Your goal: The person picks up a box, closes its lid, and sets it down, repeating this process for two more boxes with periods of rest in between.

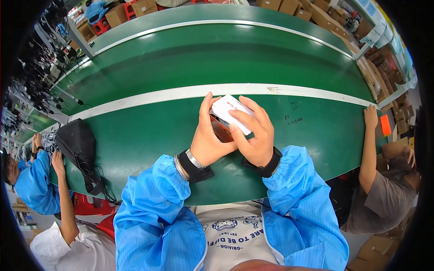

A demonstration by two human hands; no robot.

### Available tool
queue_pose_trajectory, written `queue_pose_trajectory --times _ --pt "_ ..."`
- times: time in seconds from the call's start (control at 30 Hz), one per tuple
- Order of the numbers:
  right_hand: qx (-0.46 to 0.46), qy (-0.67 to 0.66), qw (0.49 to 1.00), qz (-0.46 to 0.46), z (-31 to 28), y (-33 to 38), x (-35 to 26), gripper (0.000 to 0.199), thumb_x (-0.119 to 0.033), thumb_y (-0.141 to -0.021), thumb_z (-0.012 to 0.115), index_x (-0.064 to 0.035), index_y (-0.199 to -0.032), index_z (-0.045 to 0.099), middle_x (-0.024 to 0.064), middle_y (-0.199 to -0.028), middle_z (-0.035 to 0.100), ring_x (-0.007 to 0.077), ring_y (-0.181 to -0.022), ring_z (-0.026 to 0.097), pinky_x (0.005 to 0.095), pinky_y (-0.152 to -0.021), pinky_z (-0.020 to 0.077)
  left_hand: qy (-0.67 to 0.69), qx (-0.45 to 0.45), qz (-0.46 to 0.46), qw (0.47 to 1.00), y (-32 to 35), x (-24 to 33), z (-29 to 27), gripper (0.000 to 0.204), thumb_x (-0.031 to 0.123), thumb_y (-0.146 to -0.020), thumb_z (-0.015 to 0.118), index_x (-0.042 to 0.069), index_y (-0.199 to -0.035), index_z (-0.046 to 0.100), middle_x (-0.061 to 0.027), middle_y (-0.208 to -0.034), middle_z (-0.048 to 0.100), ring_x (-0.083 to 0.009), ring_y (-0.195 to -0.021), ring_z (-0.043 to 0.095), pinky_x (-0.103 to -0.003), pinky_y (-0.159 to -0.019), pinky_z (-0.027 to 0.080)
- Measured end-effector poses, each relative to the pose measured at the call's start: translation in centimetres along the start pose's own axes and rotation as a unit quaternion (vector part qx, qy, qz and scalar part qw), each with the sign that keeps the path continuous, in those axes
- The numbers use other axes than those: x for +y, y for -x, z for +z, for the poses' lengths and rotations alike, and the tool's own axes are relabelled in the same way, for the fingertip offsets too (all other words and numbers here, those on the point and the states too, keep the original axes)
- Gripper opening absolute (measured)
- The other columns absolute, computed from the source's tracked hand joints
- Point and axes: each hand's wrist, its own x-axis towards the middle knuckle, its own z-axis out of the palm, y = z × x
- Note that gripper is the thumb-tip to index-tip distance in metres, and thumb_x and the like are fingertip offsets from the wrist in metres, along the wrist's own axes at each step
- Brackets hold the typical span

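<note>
Small white rectangular cardboard box point(229, 112) clamped between both hands above the green work table point(149, 135), left hand point(209, 141) closed round its near-left end, right hand point(254, 135) fingers pressed across its top, amber-brown translucent piece point(221, 131) just beneath the box between the palms, black fabric bag point(77, 141) well off to the left.

Surroundings of the green work surface point(181, 131).
A white stripe point(190, 92) crosses the surface lengthwise. A black bag point(79, 142) lies at its near left edge, with a cord trailing off it. A co-worker's hand point(370, 116) rests on its right edge. Cardboard boxes point(316, 13) are stacked beyond its far side.
</note>
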Motion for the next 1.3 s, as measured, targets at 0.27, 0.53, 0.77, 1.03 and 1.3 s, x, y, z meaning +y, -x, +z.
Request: queue_pose_trajectory --times 0.27,0.53,0.77,1.03,1.3 --pt "-0.047 0.068 0.993 -0.079 -0.9 -0.6 -0.5 0.030 -0.014 -0.061 0.065 -0.0128 -0.091 0.060 0.0106 -0.108 0.049 0.0323 -0.098 0.044 0.0380 -0.081 0.0378 -0.057 -0.028 0.012 0.998 0.1 -0.2 -0.3 0.088 0.012 -0.057 0.071 0.005 -0.125 0.017 -0.0176 -0.120 0.029 -0.0279 -0.106 0.039 -0.036 -0.083 0.040" --pt "-0.077 0.091 0.989 -0.084 -1.4 -0.6 -0.1 0.031 -0.010 -0.061 0.065 -0.0145 -0.091 0.061 0.0090 -0.105 0.051 0.0299 -0.095 0.046 0.0371 -0.081 0.0377 -0.038 -0.072 0.013 0.997 -0.2 -1.9 -0.5 0.075 0.015 -0.058 0.072 0.005 -0.119 0.030 -0.0153 -0.118 0.031 -0.0272 -0.109 0.037 -0.038 -0.084 0.041" --pt "0.152 0.316 0.937 0.009 -8.4 -2.5 11.7 0.016 -0.010 -0.066 0.062 -0.0093 -0.083 0.060 0.0106 -0.092 0.056 0.0270 -0.091 0.050 0.0356 -0.080 0.0373 0.399 -0.016 -0.318 0.860 -1.4 -6.7 -3.5 0.048 0.013 -0.074 0.060 0.004 -0.114 0.035 -0.0120 -0.106 0.045 -0.0230 -0.098 0.047 -0.036 -0.081 0.043" --pt "0.302 0.494 0.815 0.028 -12.3 -2.2 13.4 0.017 -0.010 -0.068 0.062 -0.0080 -0.085 0.059 0.0088 -0.093 0.057 0.0240 -0.094 0.049 0.0355 -0.082 0.0374 0.408 -0.011 -0.338 0.848 -1.8 -6.9 -4.1 0.024 0.017 -0.083 0.049 0.004 -0.102 0.045 -0.0104 -0.097 0.051 -0.0206 -0.092 0.050 -0.034 -0.080 0.043" --pt "-0.081 0.135 0.985 0.071 -7.9 -2.0 12.7 0.013 -0.009 -0.073 0.057 -0.0035 -0.085 0.057 0.0090 -0.089 0.057 0.0232 -0.087 0.053 0.0308 -0.077 0.0415 0.412 -0.010 -0.331 0.849 -1.9 -6.7 -3.9 0.022 0.017 -0.083 0.048 0.003 -0.101 0.047 -0.0103 -0.096 0.051 -0.0204 -0.092 0.050 -0.033 -0.080 0.043"
